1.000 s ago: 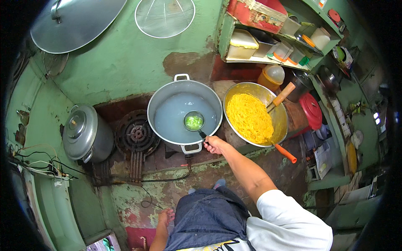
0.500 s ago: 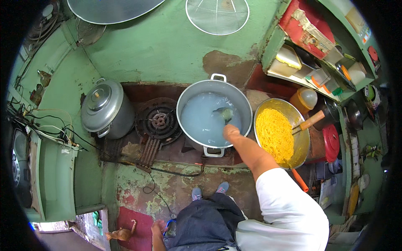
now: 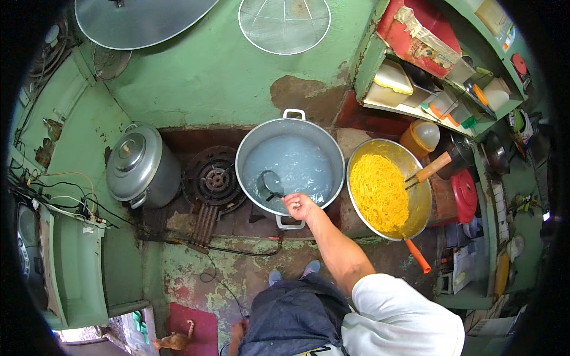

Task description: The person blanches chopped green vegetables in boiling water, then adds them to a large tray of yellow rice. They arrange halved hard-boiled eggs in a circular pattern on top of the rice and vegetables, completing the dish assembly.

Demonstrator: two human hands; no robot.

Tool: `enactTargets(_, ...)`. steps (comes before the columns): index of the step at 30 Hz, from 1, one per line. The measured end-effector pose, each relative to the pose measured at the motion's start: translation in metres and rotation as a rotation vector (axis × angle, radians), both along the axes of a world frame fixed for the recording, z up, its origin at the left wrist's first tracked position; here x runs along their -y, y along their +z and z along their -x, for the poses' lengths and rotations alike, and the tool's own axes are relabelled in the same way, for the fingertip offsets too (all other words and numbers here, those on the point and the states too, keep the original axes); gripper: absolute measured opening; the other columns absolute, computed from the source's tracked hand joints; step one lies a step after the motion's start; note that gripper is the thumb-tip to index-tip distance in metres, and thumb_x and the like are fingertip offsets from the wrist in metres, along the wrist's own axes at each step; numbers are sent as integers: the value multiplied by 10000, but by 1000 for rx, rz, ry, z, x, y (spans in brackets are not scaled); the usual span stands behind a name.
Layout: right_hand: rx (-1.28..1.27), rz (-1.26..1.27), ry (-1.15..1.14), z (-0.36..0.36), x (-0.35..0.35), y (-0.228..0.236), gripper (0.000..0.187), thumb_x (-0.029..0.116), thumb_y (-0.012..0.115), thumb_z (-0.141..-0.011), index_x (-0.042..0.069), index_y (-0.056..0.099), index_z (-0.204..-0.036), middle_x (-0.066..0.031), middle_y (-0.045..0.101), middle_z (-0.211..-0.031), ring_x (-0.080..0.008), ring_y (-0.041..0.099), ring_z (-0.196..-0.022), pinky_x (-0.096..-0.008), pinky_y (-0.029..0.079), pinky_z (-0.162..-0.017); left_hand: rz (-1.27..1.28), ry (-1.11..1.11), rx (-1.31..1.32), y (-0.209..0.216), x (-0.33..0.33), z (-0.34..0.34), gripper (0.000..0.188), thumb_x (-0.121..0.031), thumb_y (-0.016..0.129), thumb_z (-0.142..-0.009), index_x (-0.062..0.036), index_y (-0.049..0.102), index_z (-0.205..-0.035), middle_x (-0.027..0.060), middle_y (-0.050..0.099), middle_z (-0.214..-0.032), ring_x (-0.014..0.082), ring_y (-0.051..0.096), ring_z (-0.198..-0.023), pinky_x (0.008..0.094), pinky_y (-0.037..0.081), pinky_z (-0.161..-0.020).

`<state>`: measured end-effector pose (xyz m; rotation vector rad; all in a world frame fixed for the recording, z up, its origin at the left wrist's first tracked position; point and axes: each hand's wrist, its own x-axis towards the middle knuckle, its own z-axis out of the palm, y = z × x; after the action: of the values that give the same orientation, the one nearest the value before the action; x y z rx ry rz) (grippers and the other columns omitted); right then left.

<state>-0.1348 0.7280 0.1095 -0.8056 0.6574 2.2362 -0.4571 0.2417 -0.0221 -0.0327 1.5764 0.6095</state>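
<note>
My right hand (image 3: 298, 206) is closed on the dark handle of a round dipper (image 3: 271, 181), over the near rim of a large metal pot (image 3: 244, 132). The dipper's cup sits in the cloudy bluish water (image 3: 291, 151), near the left side of the pot. Ripples show on the water to its right. My left hand (image 3: 238, 331) hangs low beside the dark apron; its fingers are mostly hidden, with a bit of something blue next to it. Right of the pot, a wide metal bowl (image 3: 420, 218) holds yellow noodles (image 3: 379, 191).
A wooden-handled utensil (image 3: 428, 168) and an orange-handled one (image 3: 417, 256) lean in the bowl. Left of the pot are a gas burner (image 3: 214, 177) and a lidded pot (image 3: 144, 169). A black hose (image 3: 243, 251) runs along the ledge. A cat (image 3: 173, 340) is on the red mat (image 3: 199, 325).
My right hand has drawn the dipper leftward and nearer through the water. My left hand has dropped back beside the apron. The view has shifted slightly.
</note>
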Motion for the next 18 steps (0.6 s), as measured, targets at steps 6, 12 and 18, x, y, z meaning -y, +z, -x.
enactTargets(6,79,29,-112,-62,-25,6,119,34,365,-875,-57,431,-915,19,431,-576,-44,375,-376,-176,245,-334,-319,243,-138,48,-123,35,276,-261,486,-913,-66,577,-1085,89,657,-966,208,642,-755,333,540,-599)
enactTargets(12,1067,-500,816,-90,-40,14,168,132,455,-892,41,521,-767,-55,527,-606,-120,467,-443,-266,373,-373,-391,225,-207,73,-134,40,274,-256,498,-912,-73,567,-1104,83,649,-997,193,635,-777,336,541,-628)
enactTargets(18,1811,-1063,1674,-32,-16,17,312,124,510,-840,-23,597,-1101,-270,595,-1003,-366,587,-954,-439,473,-794,-16,210,126,12,-21,8,262,-252,496,-900,-41,588,-1023,79,653,-872,200,618,-670,334,519,-554)
